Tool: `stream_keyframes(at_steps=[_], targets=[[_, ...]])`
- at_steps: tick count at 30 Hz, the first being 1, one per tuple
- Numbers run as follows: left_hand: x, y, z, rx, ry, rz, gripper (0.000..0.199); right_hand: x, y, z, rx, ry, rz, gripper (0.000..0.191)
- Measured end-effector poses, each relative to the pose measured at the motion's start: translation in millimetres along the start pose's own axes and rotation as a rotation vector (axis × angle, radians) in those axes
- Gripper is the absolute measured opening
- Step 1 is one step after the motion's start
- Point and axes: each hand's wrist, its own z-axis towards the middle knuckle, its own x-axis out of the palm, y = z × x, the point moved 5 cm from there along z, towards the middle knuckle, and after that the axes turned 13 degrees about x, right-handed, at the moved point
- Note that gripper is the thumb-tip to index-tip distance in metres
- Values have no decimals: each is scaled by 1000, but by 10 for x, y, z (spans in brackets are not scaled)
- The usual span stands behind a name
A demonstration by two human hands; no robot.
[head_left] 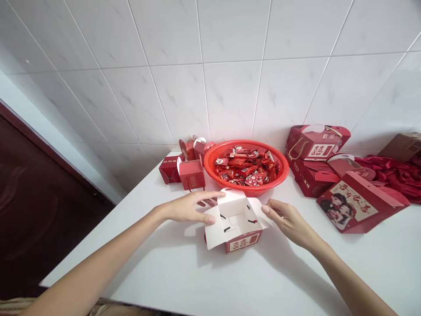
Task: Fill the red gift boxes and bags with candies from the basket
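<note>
An opened red candy box (242, 244) stands in front of me with its white flaps folded outward and its white inside facing up. Short dark cord ends show on its inner walls, and no candy is visible in it. My left hand (189, 207) is at the box's left side, thumb on the left flap and index finger reaching to the back flap; its other fingers are partly hidden behind the flap. On the other side, my right hand (285, 218) holds the edge of the right flap by thumb and curled fingers.
A red plastic basket (210, 169) full of wrapped candies stands behind the box. Small red boxes (191, 172) cluster to its left. Larger red gift boxes (362, 202), red cloth (388, 173) and a brown carton (401, 147) lie right. A tiled wall (230, 96) bounds the white table (158, 281).
</note>
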Motion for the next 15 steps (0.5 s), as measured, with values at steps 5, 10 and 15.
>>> stream_keyframes(at_steps=[5,10,15], targets=[[-277,-320,45,123,-175,207,45,-233,-43,35,17,-258,160,63],[-579,-528,430,141,-226,397,40,-307,-54,26,-34,-378,231,61],[-469,-317,1228,2,139,444,41,-294,-28,9,-111,-420,135,57]])
